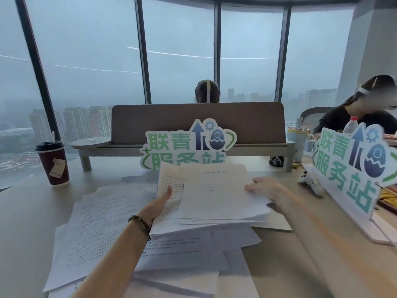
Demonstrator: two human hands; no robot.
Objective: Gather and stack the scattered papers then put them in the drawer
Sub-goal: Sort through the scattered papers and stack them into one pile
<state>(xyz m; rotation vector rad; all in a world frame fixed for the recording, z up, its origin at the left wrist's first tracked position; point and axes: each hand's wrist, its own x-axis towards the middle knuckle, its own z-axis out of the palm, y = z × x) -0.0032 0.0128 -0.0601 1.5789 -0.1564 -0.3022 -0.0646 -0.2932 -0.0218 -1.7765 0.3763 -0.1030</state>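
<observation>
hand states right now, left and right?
Left hand: grips the paper stack, thumb on top.
Right hand: holds the top sheet by its right edge.

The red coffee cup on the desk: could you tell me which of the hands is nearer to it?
Left. The left hand grips the held stack of papers to the right of the coffee cup; the right hand holds the stack's far side, further right.
</observation>
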